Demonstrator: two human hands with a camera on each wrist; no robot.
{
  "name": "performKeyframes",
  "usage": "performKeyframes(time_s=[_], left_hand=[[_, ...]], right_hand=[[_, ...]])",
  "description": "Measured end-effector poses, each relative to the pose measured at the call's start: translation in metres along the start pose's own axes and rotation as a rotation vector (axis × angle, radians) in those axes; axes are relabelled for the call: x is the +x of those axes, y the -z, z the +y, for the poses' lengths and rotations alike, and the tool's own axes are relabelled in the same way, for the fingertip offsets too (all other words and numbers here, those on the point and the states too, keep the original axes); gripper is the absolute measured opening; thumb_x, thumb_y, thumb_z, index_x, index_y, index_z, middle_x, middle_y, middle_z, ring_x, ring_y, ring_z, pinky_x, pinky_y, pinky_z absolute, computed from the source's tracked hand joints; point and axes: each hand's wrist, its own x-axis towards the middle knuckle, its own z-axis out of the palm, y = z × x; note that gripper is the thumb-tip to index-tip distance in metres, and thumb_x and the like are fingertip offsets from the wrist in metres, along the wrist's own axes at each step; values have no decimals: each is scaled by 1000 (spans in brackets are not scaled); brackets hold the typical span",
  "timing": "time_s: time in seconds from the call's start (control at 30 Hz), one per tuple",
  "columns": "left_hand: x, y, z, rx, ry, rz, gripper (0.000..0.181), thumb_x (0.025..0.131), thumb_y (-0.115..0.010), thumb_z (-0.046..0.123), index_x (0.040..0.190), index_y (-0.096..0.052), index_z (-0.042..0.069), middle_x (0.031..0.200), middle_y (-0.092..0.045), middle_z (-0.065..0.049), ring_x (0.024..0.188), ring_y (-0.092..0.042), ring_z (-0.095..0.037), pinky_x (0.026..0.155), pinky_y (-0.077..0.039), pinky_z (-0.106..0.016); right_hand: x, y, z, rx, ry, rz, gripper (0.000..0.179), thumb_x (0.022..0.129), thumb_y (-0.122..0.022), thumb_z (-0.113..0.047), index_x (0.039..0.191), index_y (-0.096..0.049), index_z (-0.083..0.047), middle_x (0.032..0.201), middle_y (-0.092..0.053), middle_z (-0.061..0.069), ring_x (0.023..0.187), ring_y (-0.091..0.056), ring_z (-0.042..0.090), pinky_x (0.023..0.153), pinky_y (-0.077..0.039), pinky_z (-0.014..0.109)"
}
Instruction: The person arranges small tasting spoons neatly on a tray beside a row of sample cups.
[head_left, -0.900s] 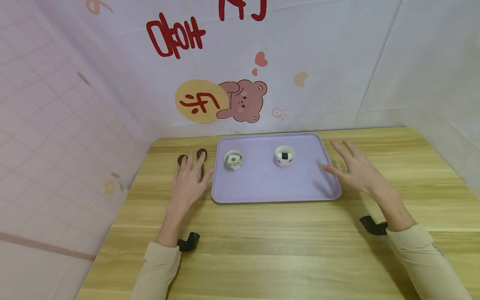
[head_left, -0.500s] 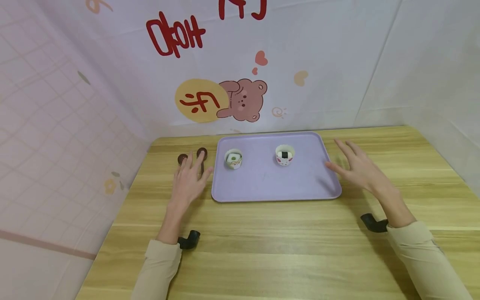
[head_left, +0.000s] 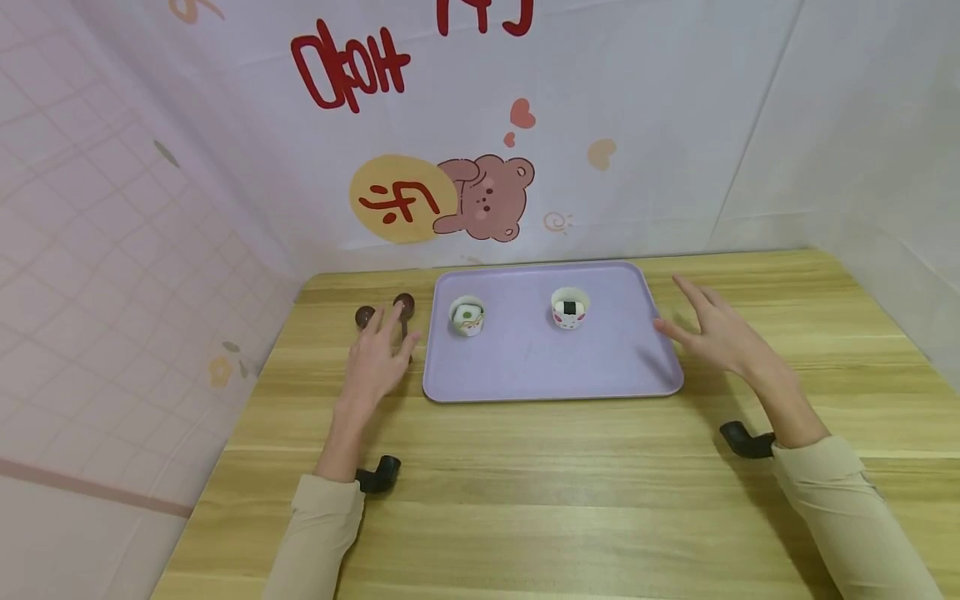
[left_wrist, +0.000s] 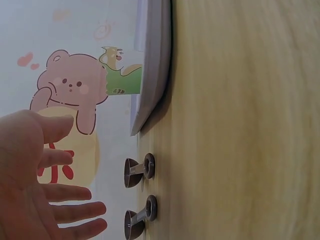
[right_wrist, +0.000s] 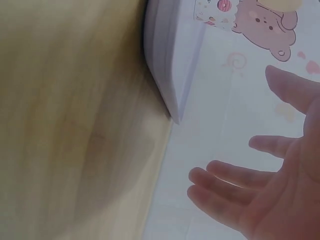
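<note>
My left hand (head_left: 372, 360) hovers over the table left of the tray, fingers spread and holding nothing. In the head view it partly covers two dark brown spoons (left_wrist: 140, 169), which lie side by side on the wood; their round bowls point to the back. Past the right edge of the lilac tray (head_left: 555, 367), my right hand (head_left: 716, 333) hangs in the air with fingers apart and nothing in them. On the tray stand two small paper cups: a green-patterned cup (head_left: 470, 325) at the left and a pink-and-white cup (head_left: 568, 318) right of centre. Each contains a small white piece.
The tray sits at the back of the wooden table (head_left: 525, 500). A printed cloth (head_left: 660, 125) with a bear hangs right behind it, and another cloth (head_left: 112, 292) walls the left side. A black curved piece (head_left: 746, 440) juts from each wrist.
My right hand has shifted slightly right, away from the tray. The left hand's fingers have drawn in a little, uncovering more of the right spoon. Tray and cups stay in place.
</note>
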Motion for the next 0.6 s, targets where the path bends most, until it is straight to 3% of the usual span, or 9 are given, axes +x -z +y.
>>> performKeyframes(time_s=[0.1, 0.27, 0.6], left_hand=[[1, 0, -2, -20, 9, -4, 67, 106, -48, 45, 159, -27, 11, 160, -24, -28, 140, -32, -54, 109, -30, -70], [5, -3, -6, -70, 38, -13, 67, 106, -51, 39, 159, -27, 7, 158, -28, -30, 140, -32, -53, 110, -30, -67], [13, -10, -14, -152, 60, -1, 63, 105, -54, 30, 155, -31, -1, 150, -36, -34, 136, -37, -52, 111, -32, -64]], right_hand=[[1, 0, 1, 18, -6, -14, 92, 99, -58, -52, 163, -4, -14, 160, -18, 34, 140, -24, 58, 108, -20, 75], [4, -2, 5, 42, 13, -20, 90, 101, -58, -47, 161, -7, -5, 155, -23, 38, 128, -42, 59, 101, -33, 74], [9, -7, 13, 97, 18, -35, 83, 102, -59, -37, 158, -13, 5, 140, -38, 44, 114, -54, 56, 92, -45, 67]])
